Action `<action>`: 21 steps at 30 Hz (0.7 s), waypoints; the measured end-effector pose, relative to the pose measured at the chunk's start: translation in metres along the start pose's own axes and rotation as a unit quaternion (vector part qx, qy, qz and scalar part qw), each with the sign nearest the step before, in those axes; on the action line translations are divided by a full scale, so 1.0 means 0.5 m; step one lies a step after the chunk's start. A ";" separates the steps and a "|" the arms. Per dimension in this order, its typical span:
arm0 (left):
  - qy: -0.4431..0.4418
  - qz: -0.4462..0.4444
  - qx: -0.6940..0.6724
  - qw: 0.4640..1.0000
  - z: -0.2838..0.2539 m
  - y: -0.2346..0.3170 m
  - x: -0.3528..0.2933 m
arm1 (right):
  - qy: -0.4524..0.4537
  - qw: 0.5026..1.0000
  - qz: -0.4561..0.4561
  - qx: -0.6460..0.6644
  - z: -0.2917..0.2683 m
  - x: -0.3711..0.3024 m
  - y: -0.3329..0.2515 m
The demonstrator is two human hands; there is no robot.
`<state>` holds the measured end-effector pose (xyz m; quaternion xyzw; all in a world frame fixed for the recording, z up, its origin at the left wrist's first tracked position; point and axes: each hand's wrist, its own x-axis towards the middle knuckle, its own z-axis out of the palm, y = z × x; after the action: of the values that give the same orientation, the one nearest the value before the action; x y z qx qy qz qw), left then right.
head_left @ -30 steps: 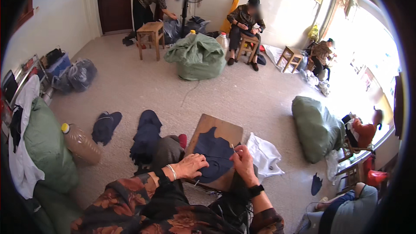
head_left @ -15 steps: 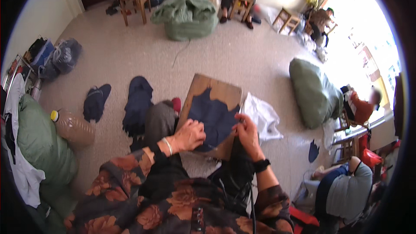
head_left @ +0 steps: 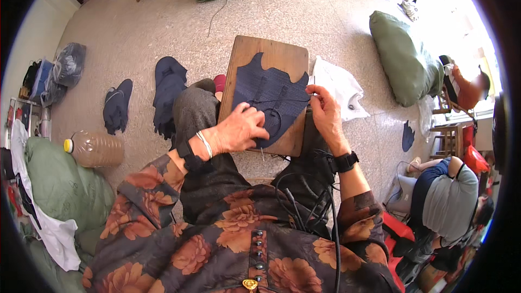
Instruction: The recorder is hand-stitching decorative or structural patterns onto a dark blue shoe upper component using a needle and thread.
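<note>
left hand (head_left: 239, 128) on a navy cloth piece (head_left: 268, 84), fingers curled and apart, cloth spread from middle to near edge of a wooden stool (head_left: 290, 57), right hand (head_left: 324, 111) at its right edge, fingers bent, cannot tell if pinching

Navy cloth (head_left: 269, 88) on board (head_left: 285, 57), left fingers (head_left: 257, 120) atop, right fingers (head_left: 318, 91) at edge

Yellow-capped jug (head_left: 97, 148) beside green bag (head_left: 59, 176), left; olive sack (head_left: 404, 59) near orange-clad person (head_left: 468, 91), right.
</note>
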<state>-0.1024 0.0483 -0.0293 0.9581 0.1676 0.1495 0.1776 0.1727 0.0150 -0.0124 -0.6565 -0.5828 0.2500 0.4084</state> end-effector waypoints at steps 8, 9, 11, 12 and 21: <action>0.111 -0.031 -0.146 0.982 0.007 0.005 0.021 | 0.000 0.999 -0.002 0.052 0.013 0.021 -0.010; 0.164 -0.065 -0.216 0.960 -0.006 0.007 0.037 | -0.002 0.994 0.004 0.105 0.020 0.031 -0.009; 0.205 -0.108 -0.248 0.941 -0.026 0.009 0.071 | 0.000 0.988 0.004 0.154 0.026 0.046 -0.029; 0.225 -0.162 -0.277 0.920 -0.035 0.006 0.091 | -0.001 0.984 0.033 0.178 0.027 0.048 -0.059; 0.310 -0.300 -0.473 0.768 0.015 -0.033 0.139 | -0.034 0.946 0.111 0.302 0.089 0.072 -0.083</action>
<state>-0.0419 0.0866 -0.0268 0.5551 0.4007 0.4381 0.5825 0.1207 0.0601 0.0033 -0.5543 -0.4170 0.4805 0.5366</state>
